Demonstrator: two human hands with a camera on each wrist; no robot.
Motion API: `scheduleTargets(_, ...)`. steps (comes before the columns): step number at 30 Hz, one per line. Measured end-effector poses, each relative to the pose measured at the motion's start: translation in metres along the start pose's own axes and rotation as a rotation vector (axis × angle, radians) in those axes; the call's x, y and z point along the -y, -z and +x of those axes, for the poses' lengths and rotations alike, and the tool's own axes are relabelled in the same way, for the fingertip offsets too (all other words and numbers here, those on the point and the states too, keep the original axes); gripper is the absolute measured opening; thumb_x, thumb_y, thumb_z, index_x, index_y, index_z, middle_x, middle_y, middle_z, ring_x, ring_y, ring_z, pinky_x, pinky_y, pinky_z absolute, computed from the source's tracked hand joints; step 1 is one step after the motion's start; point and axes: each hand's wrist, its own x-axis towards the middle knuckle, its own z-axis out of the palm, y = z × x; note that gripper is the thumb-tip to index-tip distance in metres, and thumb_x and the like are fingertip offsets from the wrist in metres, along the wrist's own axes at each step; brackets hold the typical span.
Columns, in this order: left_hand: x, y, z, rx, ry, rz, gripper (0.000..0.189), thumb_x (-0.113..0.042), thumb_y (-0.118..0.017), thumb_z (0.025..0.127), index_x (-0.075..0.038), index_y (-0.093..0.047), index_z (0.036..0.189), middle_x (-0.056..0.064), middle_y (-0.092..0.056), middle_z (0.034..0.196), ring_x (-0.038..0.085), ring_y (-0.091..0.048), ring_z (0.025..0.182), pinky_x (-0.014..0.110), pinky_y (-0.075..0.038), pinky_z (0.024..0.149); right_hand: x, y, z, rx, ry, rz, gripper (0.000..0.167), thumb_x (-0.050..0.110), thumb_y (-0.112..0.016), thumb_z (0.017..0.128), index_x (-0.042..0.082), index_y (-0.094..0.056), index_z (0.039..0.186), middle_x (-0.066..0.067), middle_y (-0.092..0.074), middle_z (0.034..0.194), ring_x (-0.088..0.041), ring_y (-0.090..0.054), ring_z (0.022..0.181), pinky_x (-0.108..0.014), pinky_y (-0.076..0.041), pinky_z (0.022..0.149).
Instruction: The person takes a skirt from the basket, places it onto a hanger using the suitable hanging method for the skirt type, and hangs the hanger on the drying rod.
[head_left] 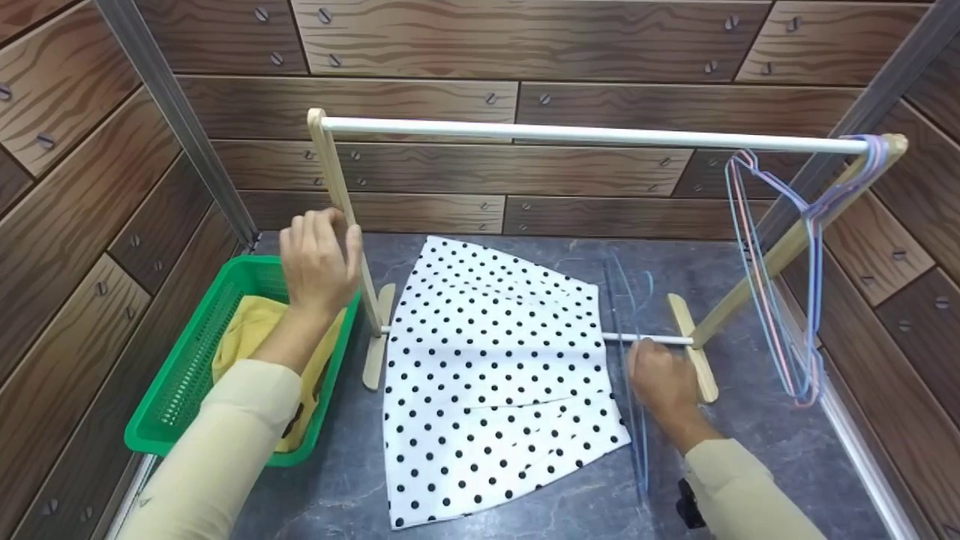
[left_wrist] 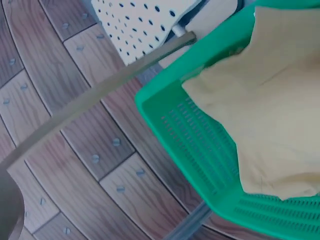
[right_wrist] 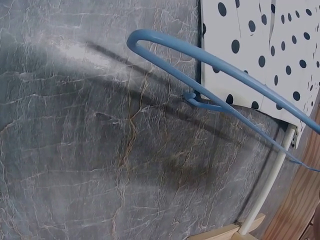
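A white skirt-shaped cloth with black dots (head_left: pixel 502 375) lies spread on the grey marbled surface, over the rack's lower bar. To its right, my right hand (head_left: pixel 664 379) grips a blue clothes hanger (head_left: pixel 643 442), seen nearly edge-on beside the cloth's right edge. The hanger (right_wrist: pixel 210 62) also crosses the right wrist view, overlapping the dotted cloth's corner there; the hand itself is out of that view. My left hand (head_left: pixel 321 259) is raised by the rack's left post, fingers loosely bent with nothing in them. Below it, a yellow cloth (head_left: pixel 251 330) lies in the green basket (head_left: pixel 180 375).
A wooden garment rack with a white top rail (head_left: pixel 585 135) spans the work area. Several pink, blue and purple hangers (head_left: pixel 814 285) hang at its right end. Its wooden feet (head_left: pixel 694 349) stand on the surface. Wood-patterned walls (head_left: pixel 420 105) enclose the back and sides.
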Motion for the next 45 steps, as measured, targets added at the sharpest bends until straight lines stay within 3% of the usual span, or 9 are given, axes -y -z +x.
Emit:
scheduleTargets(5, -0.014, -0.012, -0.016, 0.054, -0.077, 0.020, 0.031, -0.030, -0.049, 0.099, -0.001, -0.060, 0.103, 0.016, -0.062, 0.091, 0.034, -0.054, 0.081, 0.046, -0.040, 0.073, 0.001, 0.000, -0.002, -0.009, 0.022, -0.013, 0.027, 0.009, -0.062, 0.086, 0.002, -0.046, 0.064, -0.011, -0.040, 0.045, -0.030, -0.043, 0.029, -0.042, -0.031, 0.026)
scheduleTargets(12, -0.041, -0.037, -0.047, 0.176, -0.112, 0.009, 0.026, -0.027, -0.057, 0.097, -0.003, -0.062, 0.102, 0.012, -0.063, 0.089, 0.029, -0.055, 0.081, 0.041, -0.042, 0.073, 0.000, 0.000, -0.001, -0.016, 0.020, 0.005, 0.027, 0.007, -0.059, 0.087, 0.002, -0.046, 0.064, -0.012, -0.042, 0.046, -0.031, -0.044, 0.030, -0.042, -0.032, 0.027)
scheduleTargets(17, -0.066, -0.056, -0.068, 0.226, -0.153, 0.014, 0.025, -0.030, -0.059, 0.095, -0.006, -0.062, 0.102, 0.009, -0.064, 0.090, 0.026, -0.057, 0.082, 0.039, -0.043, 0.074, -0.002, 0.001, 0.000, -0.014, 0.007, 0.011, 0.027, 0.007, -0.063, 0.085, 0.002, -0.047, 0.064, -0.012, -0.042, 0.045, -0.031, -0.044, 0.030, -0.042, -0.031, 0.027)
scheduleTargets(25, -0.108, -0.073, -0.096, 0.309, -0.243, -0.039, 0.025, -0.031, -0.056, 0.096, -0.008, -0.062, 0.104, 0.005, -0.063, 0.090, 0.023, -0.056, 0.082, 0.038, -0.045, 0.077, -0.002, 0.003, 0.001, 0.025, -0.005, 0.008, 0.028, 0.007, -0.060, 0.089, 0.001, -0.047, 0.066, -0.012, -0.041, 0.046, -0.032, -0.045, 0.031, -0.043, -0.032, 0.028)
scheduleTargets(30, -0.129, -0.080, -0.130, 0.384, -0.282, -0.035, 0.026, -0.034, -0.054, 0.097, -0.010, -0.063, 0.104, 0.002, -0.064, 0.090, 0.019, -0.057, 0.082, 0.034, -0.046, 0.076, -0.001, 0.002, 0.000, 0.064, -0.073, 0.031, 0.030, 0.009, -0.059, 0.091, 0.002, -0.046, 0.065, -0.012, -0.040, 0.045, -0.033, -0.045, 0.031, -0.044, -0.033, 0.028)
scheduleTargets(40, -0.167, -0.090, -0.197, 0.530, -0.253, -0.026, 0.026, -0.038, -0.052, 0.099, -0.014, -0.061, 0.106, -0.001, -0.061, 0.091, 0.016, -0.055, 0.082, 0.032, -0.045, 0.077, -0.003, 0.002, 0.000, 0.080, -0.045, 0.008, 0.029, 0.009, -0.058, 0.091, 0.001, -0.047, 0.066, -0.013, -0.042, 0.045, -0.034, -0.046, 0.032, -0.046, -0.034, 0.029)
scheduleTargets(45, -0.191, -0.095, -0.238, 0.605, -0.296, -0.058, 0.033, -0.048, -0.053, 0.097, -0.016, -0.058, 0.104, -0.002, -0.057, 0.090, 0.015, -0.052, 0.082, 0.031, -0.043, 0.077, -0.002, 0.000, -0.001, 0.086, -0.042, 0.019, 0.029, 0.010, -0.060, 0.090, 0.002, -0.047, 0.065, -0.012, -0.042, 0.043, -0.033, -0.045, 0.031, -0.044, -0.032, 0.029)
